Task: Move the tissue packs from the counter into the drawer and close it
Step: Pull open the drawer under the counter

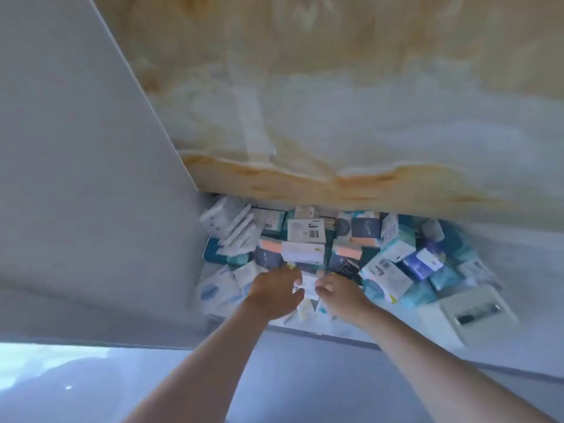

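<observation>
Left hand (274,290) and right hand (340,296) pinched on one tissue pack (308,285) over the crammed drawer (439,322), marble counter (335,117) overhanging

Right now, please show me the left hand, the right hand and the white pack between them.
left hand (274,291): head view, back of the hand.
right hand (340,296): head view, back of the hand.
white pack (308,283): head view, bare face between the hands.
</observation>
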Motion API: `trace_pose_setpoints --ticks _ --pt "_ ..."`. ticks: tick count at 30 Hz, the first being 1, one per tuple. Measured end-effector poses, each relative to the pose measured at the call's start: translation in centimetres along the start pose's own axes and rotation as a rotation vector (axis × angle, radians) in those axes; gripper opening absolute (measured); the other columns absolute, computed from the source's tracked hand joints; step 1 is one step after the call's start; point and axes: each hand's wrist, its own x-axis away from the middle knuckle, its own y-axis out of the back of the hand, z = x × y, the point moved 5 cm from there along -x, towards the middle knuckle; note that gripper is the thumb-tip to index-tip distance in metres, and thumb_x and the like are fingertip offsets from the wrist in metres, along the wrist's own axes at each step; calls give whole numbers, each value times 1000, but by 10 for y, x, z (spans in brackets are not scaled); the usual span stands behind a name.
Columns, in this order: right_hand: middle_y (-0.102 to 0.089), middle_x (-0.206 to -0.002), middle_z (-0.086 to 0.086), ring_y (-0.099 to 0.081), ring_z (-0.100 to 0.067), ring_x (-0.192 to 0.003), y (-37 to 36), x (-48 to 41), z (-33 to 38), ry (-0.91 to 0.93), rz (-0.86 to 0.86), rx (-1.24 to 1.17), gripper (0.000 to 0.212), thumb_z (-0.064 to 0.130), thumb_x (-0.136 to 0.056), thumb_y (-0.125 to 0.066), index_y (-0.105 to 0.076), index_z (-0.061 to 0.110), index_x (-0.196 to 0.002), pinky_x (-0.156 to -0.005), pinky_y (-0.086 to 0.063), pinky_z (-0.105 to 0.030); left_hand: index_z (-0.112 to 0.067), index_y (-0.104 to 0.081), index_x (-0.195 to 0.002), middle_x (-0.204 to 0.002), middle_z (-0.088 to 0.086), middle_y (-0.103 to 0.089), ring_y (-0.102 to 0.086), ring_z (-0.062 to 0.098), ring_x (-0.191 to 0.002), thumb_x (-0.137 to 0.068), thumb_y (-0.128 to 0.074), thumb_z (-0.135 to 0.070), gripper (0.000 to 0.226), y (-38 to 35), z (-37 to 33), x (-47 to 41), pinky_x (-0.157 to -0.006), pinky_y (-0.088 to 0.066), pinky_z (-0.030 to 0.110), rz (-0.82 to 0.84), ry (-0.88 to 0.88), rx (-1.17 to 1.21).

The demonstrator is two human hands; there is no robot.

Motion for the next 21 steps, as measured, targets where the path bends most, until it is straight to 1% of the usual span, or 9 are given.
trace_pose_setpoints --ticks 3,5,8,10,13,14,16,19,21 --pt "-62 -98 2 -61 -18 -86 -59 -19 -49 -101 75 -168 19 29 -97 -50 -66 20 -100 -55 -38 -19 -30 -58 -109 -119 -7 -63 -58 17 -112 -94 -45 -45 25 -70 15 -11 -88 -43 32 91 9 -38" --pt "-61 -94 -4 -57 -17 -73 -104 -23 -85 -219 196 -327 26 31 -94 -52 -64 10 -102 -49 -36 -20 -30 -62 -109 -120 -6 -63 -57 17 -114 -93 -48 -42 25 -112 25 -16 -90 -42 29 46 -59 -68" --pt "-62 -95 -3 -57 -18 -69 -157 -28 -126 -358 278 -477 17 33 -99 -52 -61 18 -101 -51 -38 -23 -27 -63 -115 -121 -4 -61 -53 19 -115 -90 -53 -41 31 -166 34 -25 -92 -40 30 -49 -196 -101" --pt "-64 -92 -3 -58 -18 -68 -182 -37 -147 -412 244 -557 16 31 -98 -53 -62 19 -101 -51 -37 -23 -23 -64 -116 -119 -1 -60 -54 23 -111 -82 -57 -44 40 -195 40 -31 -92 -43 34 -58 -248 -97" --pt "-63 -88 -3 -57 -19 -66 -205 -47 -166 -455 183 -699 15 28 -88 -61 -64 19 -100 -54 -37 -24 -20 -65 -110 -108 4 -58 -58 29 -96 -74 -58 -46 45 -224 51 -36 -82 -49 37 -160 -367 -115" --pt "-64 -92 -4 -59 -20 -72 -209 -48 -173 -466 152 -747 14 30 -87 -62 -65 21 -97 -59 -41 -26 -19 -64 -110 -107 6 -58 -58 29 -93 -75 -56 -45 44 -228 53 -34 -80 -49 37 -199 -393 -136" --pt "-65 -103 -8 -62 -25 -85 -211 -49 -185 -494 54 -839 13 32 -96 -56 -66 24 -93 -71 -47 -34 -17 -63 -112 -110 8 -58 -56 30 -94 -79 -51 -42 44 -232 55 -27 -81 -49 38 -294 -425 -167" --pt "-64 -100 -14 -63 -31 -90 -216 -48 -195 -546 -55 -1180 21 19 -99 -48 -65 9 -93 -71 -50 -39 -15 -61 -114 -117 9 -57 -55 32 -101 -76 -60 -25 40 -241 62 -11 -83 -47 40 -395 -426 -180" --pt "-63 -102 -18 -63 -34 -96 -220 -49 -193 -510 -83 -1424 20 13 -99 -44 -61 3 -95 -72 -51 -43 -16 -61 -115 -119 8 -56 -54 30 -104 -71 -65 -19 44 -248 67 -2 -86 -45 39 -422 -433 -208"
